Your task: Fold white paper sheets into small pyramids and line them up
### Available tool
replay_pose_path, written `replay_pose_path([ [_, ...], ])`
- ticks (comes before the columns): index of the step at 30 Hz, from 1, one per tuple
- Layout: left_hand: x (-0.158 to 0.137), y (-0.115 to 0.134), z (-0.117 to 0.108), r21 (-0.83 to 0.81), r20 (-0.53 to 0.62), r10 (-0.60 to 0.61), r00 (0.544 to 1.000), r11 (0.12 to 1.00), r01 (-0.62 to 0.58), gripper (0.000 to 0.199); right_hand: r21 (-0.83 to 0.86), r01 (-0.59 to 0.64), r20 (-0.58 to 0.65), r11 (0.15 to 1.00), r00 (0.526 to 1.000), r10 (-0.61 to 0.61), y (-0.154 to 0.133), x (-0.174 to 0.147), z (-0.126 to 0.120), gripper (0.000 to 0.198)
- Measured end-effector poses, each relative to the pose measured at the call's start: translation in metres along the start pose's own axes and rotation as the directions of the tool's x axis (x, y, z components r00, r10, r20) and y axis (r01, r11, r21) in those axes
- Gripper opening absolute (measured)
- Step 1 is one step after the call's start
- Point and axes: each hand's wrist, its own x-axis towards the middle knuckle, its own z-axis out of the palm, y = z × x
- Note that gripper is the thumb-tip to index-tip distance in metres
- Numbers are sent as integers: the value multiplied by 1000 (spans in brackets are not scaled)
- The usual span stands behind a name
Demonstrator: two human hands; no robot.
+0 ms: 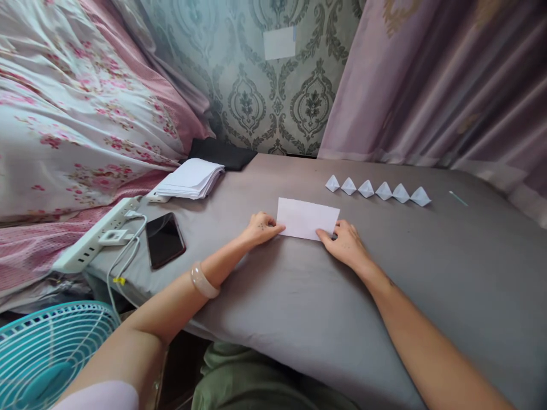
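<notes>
A white rectangular sheet of paper point(307, 218) is held between my two hands above the grey cloth surface. My left hand point(261, 228) pinches its lower left corner, thumb on the near face. At the lower right edge, my right hand point(344, 242) grips the sheet with the thumb in front and the fingers behind. Beyond the right hand, several small folded white paper shapes point(366, 189) stand in a slanting row. A stack of white paper point(190, 179) lies at the back left.
A dark phone point(164, 240) rests left of my forearm, beside a white power strip point(100, 234) with plugged-in cables. A black folded item point(222, 154) sits behind the paper stack. A thin stick point(458, 197) lies far right. A teal fan point(55, 353) stands at the lower left.
</notes>
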Motion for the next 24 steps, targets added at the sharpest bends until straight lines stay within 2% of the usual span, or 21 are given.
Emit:
replay_pose_path([
  [4,10,0,3,218,54,19,998,976,-31,37,-84,-73,-42,994,997,69,1,-2,0,37],
  [8,12,-7,10,281,3,58,998,958,-56,42,-109,-94,-76,990,993,86,2,-2,1,35],
  [13,6,-14,16,384,-28,117,993,918,-97,36,-149,-58,-116,987,992,41,3,-3,4,35],
  [21,-3,-7,13,450,13,189,982,876,-174,24,-153,-69,-112,986,992,52,7,-4,4,31],
  [22,-2,-6,13,431,24,224,974,877,-212,24,-141,-79,-112,987,992,63,7,-3,3,28],
  [24,3,-6,14,349,104,323,941,874,-339,35,-100,-72,-111,992,992,61,7,-2,2,22],
])
